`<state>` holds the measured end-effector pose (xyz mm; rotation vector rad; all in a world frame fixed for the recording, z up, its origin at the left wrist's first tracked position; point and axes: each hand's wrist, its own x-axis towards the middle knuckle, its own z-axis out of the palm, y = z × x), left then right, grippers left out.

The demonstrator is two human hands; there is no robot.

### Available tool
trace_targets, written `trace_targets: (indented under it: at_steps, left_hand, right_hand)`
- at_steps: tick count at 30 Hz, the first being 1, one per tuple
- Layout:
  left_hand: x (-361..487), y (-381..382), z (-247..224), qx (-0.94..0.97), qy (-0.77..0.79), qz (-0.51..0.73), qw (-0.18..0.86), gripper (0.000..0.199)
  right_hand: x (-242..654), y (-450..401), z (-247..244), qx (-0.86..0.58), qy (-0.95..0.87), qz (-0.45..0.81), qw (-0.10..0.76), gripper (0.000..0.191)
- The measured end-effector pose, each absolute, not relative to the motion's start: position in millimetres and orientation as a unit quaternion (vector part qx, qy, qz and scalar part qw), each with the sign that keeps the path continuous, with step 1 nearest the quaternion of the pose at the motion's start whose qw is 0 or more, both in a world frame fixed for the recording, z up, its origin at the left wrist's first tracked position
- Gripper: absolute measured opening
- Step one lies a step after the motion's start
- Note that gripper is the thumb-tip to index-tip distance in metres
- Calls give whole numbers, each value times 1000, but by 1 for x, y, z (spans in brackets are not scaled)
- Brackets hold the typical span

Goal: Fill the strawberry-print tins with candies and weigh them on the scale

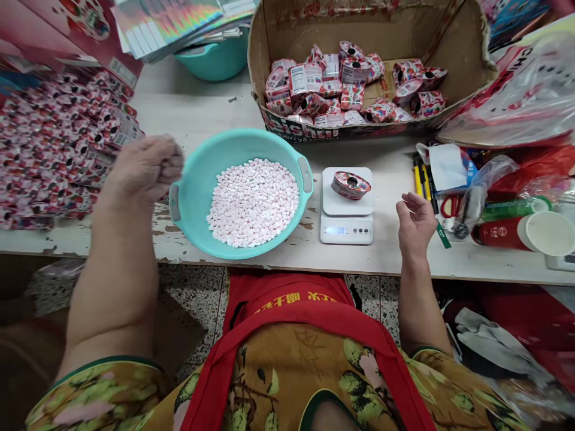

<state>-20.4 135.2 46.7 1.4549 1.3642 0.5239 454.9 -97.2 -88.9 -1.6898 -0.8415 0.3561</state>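
1. resting on the desk (pixel 188 108), my right hand (pixel 415 221) lies loosely open and empty, just right of the scale (pixel 347 206).
2. my left hand (pixel 146 167) is closed in a fist left of the teal basin (pixel 197 179); what it holds i cannot tell.
3. the small pack (pixel 351 185) sits on the scale, long axis left-right, nearer my right hand.

Worn table (pixel 188 114), teal basin (pixel 197 179), scale (pixel 347 230), carton (pixel 467 66)

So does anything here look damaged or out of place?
The table has paint flaking off along its front edge beside the basin, and the cardboard box has a torn, sagging rim. Nothing looks spilled.
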Motion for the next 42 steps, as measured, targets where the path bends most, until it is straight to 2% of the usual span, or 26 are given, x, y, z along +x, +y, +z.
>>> trace_targets:
  at_steps: [2, 5, 10, 13, 17, 22, 42]
  left_hand:
    - [24, 127, 51, 578, 524, 239, 578, 42]
    - [86, 115, 48, 609, 475, 175, 611, 28]
    - [163, 104, 39, 783, 389, -8, 486, 12]
    - [201, 102, 34, 860, 329, -57, 387, 17]
    - [240, 98, 24, 929, 253, -40, 266, 22]
    - [270, 95, 19, 961, 211, -37, 176, 24]
    - [280, 99, 5, 947, 220, 13, 232, 33]
  right_hand:
    - [455, -103, -93, -716, -350, 153, 584, 48]
    - [454, -109, -95, -713, -344, 160, 590, 49]
    - [456, -116, -96, -707, -327, 161, 606, 49]
    - [457, -123, -98, -701, -317, 162, 618, 46]
    - [459, -131, -102, -703, -301, 172, 621, 44]
    - [464, -137, -106, -699, -284, 180, 632, 42]
    - [469, -136, -114, -695, -274, 205, 632, 43]
